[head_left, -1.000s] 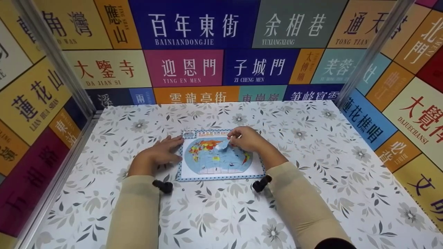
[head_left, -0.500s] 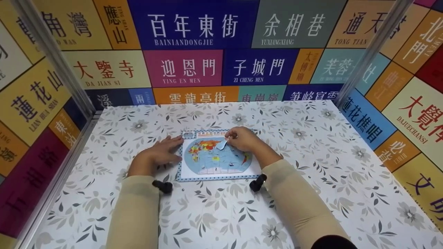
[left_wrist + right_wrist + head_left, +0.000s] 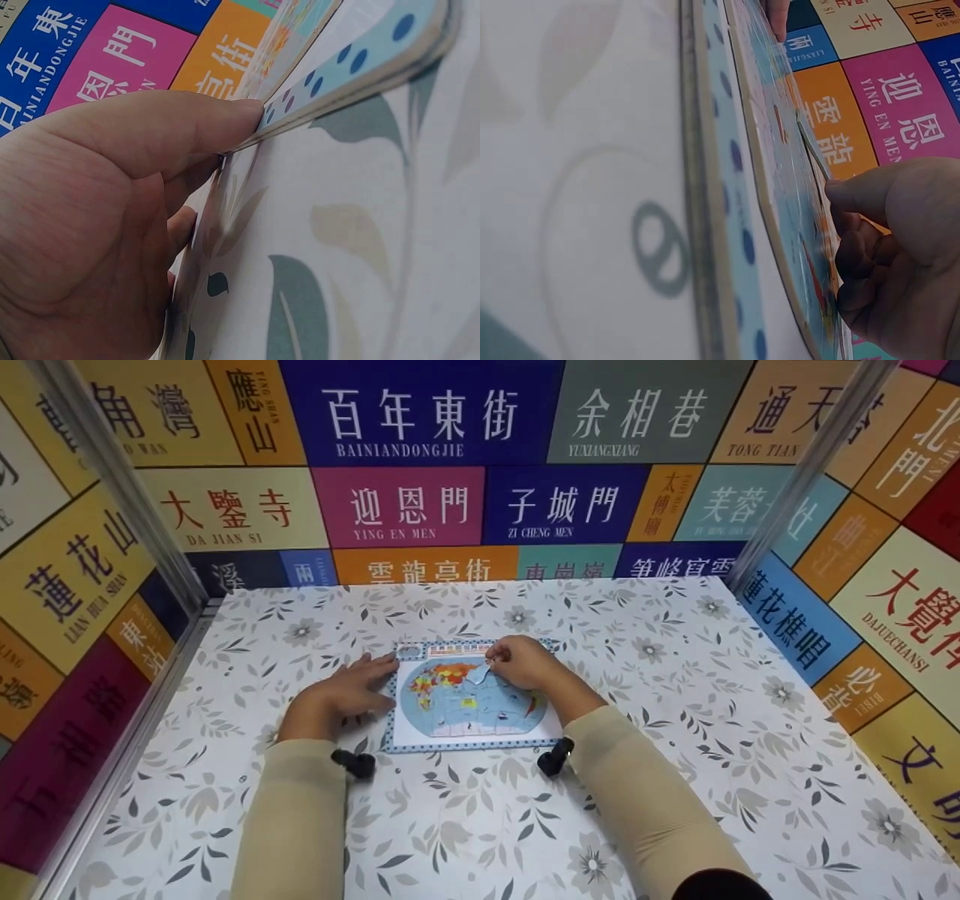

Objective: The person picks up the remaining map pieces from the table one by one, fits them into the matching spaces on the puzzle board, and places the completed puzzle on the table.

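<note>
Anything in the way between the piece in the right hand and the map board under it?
Nothing visible. The right hand pinches the pale puzzle piece tilted just over the world map board, with only the map surface beneath. The left hand rests at the board's left edge, well off to the side.

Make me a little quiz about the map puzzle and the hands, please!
1. True or false: the left hand lies flat at the puzzle's left edge.
2. What does the right hand pinch? A) a pen B) a piece C) a cup
3. What is printed on the cloth under the puzzle?

Key: 1 true; 2 B; 3 flowers and leaves.
</note>
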The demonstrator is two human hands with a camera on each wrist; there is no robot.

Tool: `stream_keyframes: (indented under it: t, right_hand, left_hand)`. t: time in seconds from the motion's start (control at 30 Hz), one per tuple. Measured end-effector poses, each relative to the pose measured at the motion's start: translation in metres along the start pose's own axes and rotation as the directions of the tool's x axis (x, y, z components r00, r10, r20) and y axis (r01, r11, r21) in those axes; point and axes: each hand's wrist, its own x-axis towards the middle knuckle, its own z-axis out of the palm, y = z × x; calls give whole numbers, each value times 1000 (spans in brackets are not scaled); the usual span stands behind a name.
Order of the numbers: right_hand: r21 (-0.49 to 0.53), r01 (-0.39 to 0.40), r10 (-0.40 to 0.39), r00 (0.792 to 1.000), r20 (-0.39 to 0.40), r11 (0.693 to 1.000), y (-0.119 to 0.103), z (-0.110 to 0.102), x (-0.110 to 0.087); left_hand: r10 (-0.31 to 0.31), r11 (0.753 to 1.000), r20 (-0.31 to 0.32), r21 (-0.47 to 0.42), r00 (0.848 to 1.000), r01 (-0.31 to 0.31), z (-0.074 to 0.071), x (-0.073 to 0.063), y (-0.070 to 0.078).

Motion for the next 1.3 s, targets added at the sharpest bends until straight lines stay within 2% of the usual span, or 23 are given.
stream_keyframes:
  t: [0.37, 0.67, 0.9, 1.3]
  right_hand:
    - [0, -45, 45, 998, 34, 999, -3, 0, 2]
    - [-29, -2, 3, 1000, 25, 1000, -2, 1, 2]
    - [-20, -25, 26, 999, 27, 999, -4, 1, 1]
    - [26, -37, 37, 999, -24, 999, -7, 2, 0]
  left_hand:
    - [-12, 1000, -6, -19, 1000, 12, 1, 2, -1]
    - [21, 999, -7, 34, 1000, -21, 1, 1, 0]
    - [16, 999, -5, 37, 1000, -16, 1, 1, 1]
    - [-10, 1000, 1, 0, 1000, 10, 1, 2, 1]
